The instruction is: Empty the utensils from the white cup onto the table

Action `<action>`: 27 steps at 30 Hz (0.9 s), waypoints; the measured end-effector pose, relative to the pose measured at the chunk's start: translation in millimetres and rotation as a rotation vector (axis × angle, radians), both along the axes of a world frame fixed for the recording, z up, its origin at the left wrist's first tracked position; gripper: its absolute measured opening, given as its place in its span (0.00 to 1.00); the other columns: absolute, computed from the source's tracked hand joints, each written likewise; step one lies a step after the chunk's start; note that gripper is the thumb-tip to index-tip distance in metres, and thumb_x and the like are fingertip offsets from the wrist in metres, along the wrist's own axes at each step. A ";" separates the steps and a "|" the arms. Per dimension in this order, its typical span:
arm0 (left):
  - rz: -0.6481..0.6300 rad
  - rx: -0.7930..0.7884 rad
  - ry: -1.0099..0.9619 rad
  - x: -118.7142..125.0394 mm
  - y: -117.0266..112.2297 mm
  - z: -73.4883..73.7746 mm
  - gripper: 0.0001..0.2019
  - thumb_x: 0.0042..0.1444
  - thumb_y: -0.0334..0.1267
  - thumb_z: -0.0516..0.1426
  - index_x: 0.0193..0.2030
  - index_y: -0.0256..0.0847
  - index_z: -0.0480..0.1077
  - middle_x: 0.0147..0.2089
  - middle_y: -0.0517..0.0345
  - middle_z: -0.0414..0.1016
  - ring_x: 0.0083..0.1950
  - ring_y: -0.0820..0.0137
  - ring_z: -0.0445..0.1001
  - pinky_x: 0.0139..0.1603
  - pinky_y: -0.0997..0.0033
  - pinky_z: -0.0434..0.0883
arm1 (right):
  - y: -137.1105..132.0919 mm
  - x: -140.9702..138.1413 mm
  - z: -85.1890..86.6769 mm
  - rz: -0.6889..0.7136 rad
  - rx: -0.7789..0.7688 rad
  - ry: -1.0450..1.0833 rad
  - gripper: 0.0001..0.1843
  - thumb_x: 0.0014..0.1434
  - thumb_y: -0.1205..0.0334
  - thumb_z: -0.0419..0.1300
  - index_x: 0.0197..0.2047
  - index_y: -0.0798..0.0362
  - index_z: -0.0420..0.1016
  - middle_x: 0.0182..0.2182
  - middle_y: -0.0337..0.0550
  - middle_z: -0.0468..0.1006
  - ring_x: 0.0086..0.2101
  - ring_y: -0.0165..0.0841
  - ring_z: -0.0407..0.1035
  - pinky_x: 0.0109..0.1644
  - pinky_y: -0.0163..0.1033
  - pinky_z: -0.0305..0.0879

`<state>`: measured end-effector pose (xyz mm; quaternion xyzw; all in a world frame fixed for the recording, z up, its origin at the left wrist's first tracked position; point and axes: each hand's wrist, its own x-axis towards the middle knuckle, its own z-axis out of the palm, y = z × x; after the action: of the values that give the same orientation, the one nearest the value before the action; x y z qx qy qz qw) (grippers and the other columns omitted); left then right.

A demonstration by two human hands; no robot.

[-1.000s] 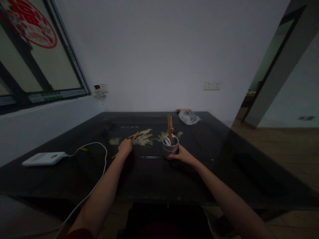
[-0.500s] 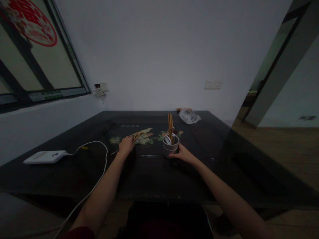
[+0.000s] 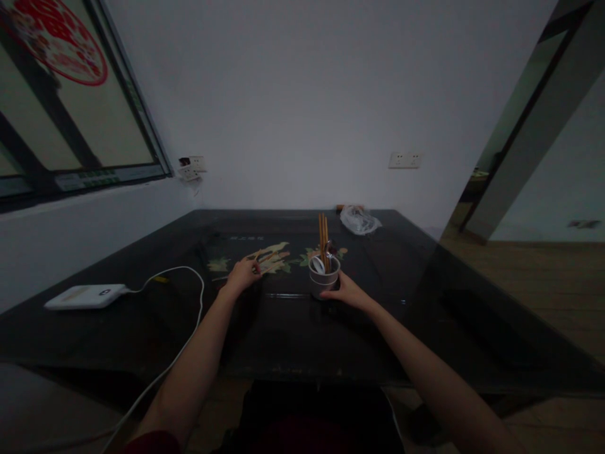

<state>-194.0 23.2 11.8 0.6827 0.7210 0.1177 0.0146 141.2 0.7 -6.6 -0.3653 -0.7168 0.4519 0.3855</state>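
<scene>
Currently, the head view shows a dark glass worktop [image 3: 293,340] with a leaf-and-bird motif under its surface. The left hand [image 3: 242,275] rests on the worktop with its grip clenched around loose chopsticks [image 3: 265,257], whose tips fan out toward the far side, over the motif; how many it grasps cannot be told in the dim light. The right hand [image 3: 346,292] wraps the near-right side of a white cup [image 3: 324,275], grip closed on it, the cup standing upright on the worktop. Several chopsticks [image 3: 323,234] already stand upright in the cup, together with a pale spoon-like item too small to identify. Judged from this layout, part of the gathering is complete: one set stands in the cup, while the set in the left hand lies well apart from it, to its left, and remains outside it. A white device [image 3: 85,296] with a white cable [image 3: 189,277] lies at the left edge. A clear plastic bag [image 3: 358,220] sits at the far side.
</scene>
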 end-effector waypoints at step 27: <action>0.048 -0.068 0.035 -0.3 3.5 0.3 0.18 0.57 0.49 0.52 0.50 0.48 0.72 0.52 0.50 0.74 0.53 0.56 0.69 0.51 0.62 0.65 | 3.3 1.7 -3.1 -0.005 0.035 -0.015 0.45 0.38 0.57 0.72 0.58 0.55 0.61 0.55 0.53 0.69 0.55 0.42 0.64 0.62 0.50 0.55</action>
<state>-194.2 26.7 12.1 0.6664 0.7408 0.0813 0.0225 142.9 4.0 -9.8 -0.3636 -0.7265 0.4355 0.3877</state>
